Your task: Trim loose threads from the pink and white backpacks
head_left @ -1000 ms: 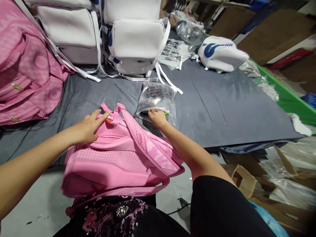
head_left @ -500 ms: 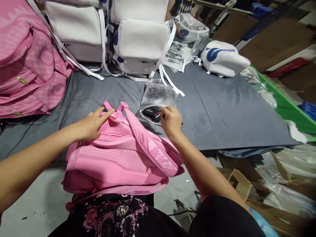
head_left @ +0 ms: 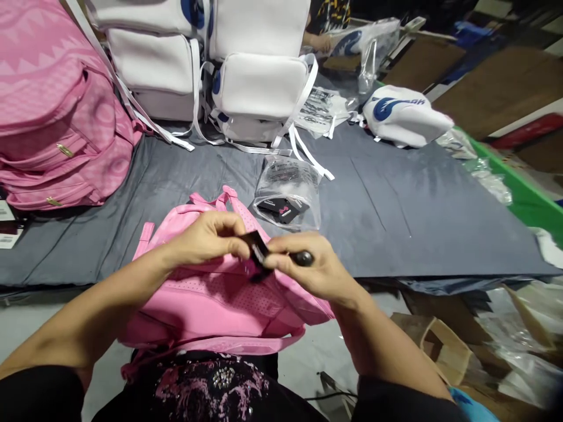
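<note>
A pink backpack (head_left: pixel 211 299) lies back-up across my lap and the table's near edge. Above it my left hand (head_left: pixel 206 237) and my right hand (head_left: pixel 310 269) meet, both pinching a small black tag (head_left: pixel 258 253). My right hand also grips a dark pen-like tool (head_left: pixel 302 258). Just beyond them, a clear plastic bag (head_left: pixel 288 190) with more black tags lies on the dark grey table cover (head_left: pixel 396 217).
Pink backpacks (head_left: pixel 57 123) are stacked at the left. White backpacks (head_left: pixel 259 82) with loose straps stand at the back. A white and blue bag (head_left: pixel 407 114) lies at the far right, where another person's hand shows. Cardboard and plastic wrap (head_left: pixel 479 346) fill the floor at the right.
My right hand has drawn a black tag out of the clear bag and come back over the pink backpack. My left hand has left the backpack's top handle and taken hold of the tag too.
</note>
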`<state>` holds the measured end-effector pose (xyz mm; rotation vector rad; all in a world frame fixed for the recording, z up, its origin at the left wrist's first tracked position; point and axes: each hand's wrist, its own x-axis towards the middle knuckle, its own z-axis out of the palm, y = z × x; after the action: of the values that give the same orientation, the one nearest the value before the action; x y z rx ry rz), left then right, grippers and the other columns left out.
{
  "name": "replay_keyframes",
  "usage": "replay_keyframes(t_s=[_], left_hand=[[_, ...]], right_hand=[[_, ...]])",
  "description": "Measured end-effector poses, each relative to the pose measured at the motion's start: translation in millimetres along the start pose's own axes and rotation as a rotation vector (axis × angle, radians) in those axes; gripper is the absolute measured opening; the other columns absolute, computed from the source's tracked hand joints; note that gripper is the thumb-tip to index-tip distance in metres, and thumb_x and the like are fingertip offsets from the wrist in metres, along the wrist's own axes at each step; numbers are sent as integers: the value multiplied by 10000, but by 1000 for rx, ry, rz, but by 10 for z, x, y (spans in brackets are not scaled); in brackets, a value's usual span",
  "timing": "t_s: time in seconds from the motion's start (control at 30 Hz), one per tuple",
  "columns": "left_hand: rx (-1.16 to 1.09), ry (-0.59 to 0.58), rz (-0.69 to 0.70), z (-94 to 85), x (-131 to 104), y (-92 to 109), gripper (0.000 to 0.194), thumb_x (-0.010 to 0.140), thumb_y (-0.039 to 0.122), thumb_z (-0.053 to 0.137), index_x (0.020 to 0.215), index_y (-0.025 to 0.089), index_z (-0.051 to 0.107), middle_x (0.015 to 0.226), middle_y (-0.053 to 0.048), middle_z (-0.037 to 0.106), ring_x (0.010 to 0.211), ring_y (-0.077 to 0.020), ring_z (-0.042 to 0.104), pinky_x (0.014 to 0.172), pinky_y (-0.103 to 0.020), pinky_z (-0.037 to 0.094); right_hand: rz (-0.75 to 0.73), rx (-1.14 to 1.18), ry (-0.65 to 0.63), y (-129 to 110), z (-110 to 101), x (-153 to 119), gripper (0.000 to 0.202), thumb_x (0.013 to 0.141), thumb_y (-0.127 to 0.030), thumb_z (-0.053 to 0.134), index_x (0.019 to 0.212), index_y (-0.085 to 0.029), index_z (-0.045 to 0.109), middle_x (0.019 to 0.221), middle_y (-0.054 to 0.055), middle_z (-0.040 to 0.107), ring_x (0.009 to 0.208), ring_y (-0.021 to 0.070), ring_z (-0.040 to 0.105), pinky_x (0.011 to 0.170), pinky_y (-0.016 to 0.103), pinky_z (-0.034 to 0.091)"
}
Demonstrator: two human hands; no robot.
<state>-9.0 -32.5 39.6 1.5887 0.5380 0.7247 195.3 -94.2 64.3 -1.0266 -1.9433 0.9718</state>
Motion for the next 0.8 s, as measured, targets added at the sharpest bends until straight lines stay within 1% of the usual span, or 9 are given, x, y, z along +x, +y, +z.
replay_keyframes(t_s=[0.07,0.13,0.2,0.3,0.5,0.6,0.67,0.73,0.8], left_hand=[[-111,-100,-72,-3,-45,-16,349,788,460,796,697,180,610,674,-11,700,571,-132,641,520,-240,509],[42,45,-29,11,-101,-44,322,824,430,768,695,178,615,626,4,671,532,-115,605,489,-222,468],[356,230,107,52,-154,-72,265,893,353,695,707,172,639,625,0,670,560,-114,608,529,-226,466],[652,314,269,129,-213,-87,193,945,250,618,802,166,716,733,-26,736,658,-124,664,622,-236,499],[452,375,181,153,-266,-78,143,940,181,632,942,188,775,832,-8,786,706,-113,715,647,-215,555],[404,487,206,81,-312,-98,131,921,171,646,934,194,775,799,5,775,691,-107,719,641,-209,582],[358,556,206,36,-353,-112,113,910,174,660,927,188,770,754,14,761,649,-98,715,600,-192,587],[321,571,198,17,-396,-126,102,909,182,668,939,186,765,775,9,770,665,-105,731,618,-198,617],[332,548,223,21,-433,-141,129,915,159,653,971,201,762,862,-3,792,746,-120,758,703,-225,653]], right_hand=[[49,97,-105,-37,-23,-12,164,912,-305,686,795,-199,730,650,-13,658,553,112,561,519,224,418],[91,-20,-6,12,-11,-12,184,916,-303,669,774,-194,712,648,-12,648,564,112,544,530,229,395],[130,-222,162,92,36,-9,196,921,-279,641,748,-198,683,639,-8,637,561,113,519,544,243,367],[162,-349,272,138,112,-9,198,896,-284,669,714,-207,650,606,-15,606,544,112,484,538,251,337],[330,1,273,84,6,-43,384,800,-463,775,611,-193,576,549,-35,534,506,93,452,462,216,336],[515,156,284,340,-205,-94,376,808,-457,752,625,-190,559,539,-48,483,457,77,407,416,201,321],[740,302,301,642,-364,-103,307,779,-362,766,651,-185,549,550,-49,487,431,70,406,377,185,281],[967,404,318,971,-504,-65,221,751,-230,749,678,-172,548,597,-18,547,463,89,498,359,165,241],[1097,397,346,1252,-611,22,191,756,-139,696,677,-168,524,607,7,565,511,117,575,358,152,216]])
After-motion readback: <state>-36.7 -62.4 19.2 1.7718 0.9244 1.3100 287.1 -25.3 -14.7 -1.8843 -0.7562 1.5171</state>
